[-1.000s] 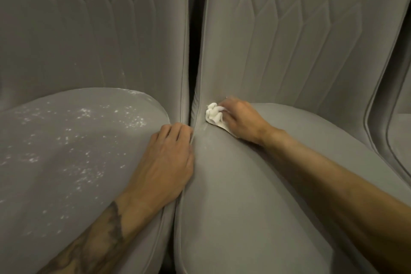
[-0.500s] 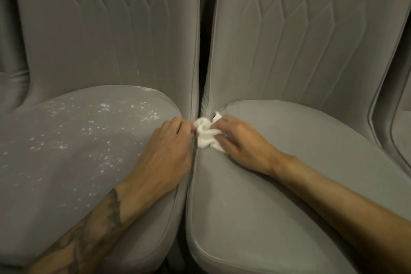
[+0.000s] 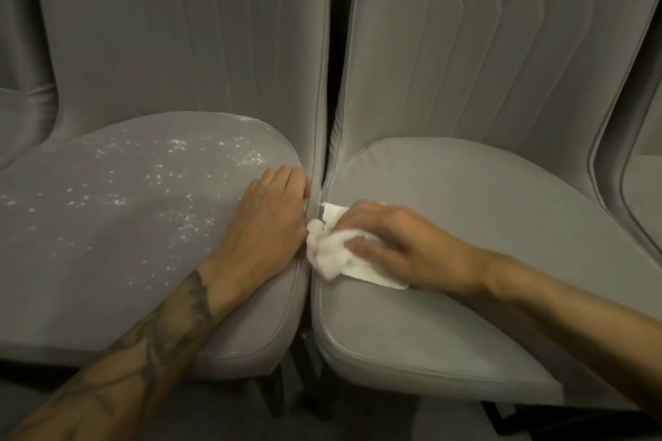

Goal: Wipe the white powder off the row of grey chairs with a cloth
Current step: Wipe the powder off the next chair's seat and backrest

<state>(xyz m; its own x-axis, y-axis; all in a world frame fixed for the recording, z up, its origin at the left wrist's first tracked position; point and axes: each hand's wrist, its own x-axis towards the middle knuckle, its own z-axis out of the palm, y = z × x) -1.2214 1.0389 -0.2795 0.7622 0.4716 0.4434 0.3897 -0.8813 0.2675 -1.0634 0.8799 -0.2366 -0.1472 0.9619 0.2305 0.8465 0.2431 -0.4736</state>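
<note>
Seemingly the right seat [image 3: 465, 225] is clean, the right hand [image 3: 404, 247] gripping the bunched cloth [image 3: 333, 254] at its inner edge, while the left seat [image 3: 107, 243], under the relaxed, empty left hand [image 3: 265, 222], is speckled with white powder [image 3: 175, 145].

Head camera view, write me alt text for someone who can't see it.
A right hand holds a crumpled white cloth against the edge of a grey upholstered chair seat. The left hand rests on the neighbouring grey seat, which is speckled with white powder.
</note>
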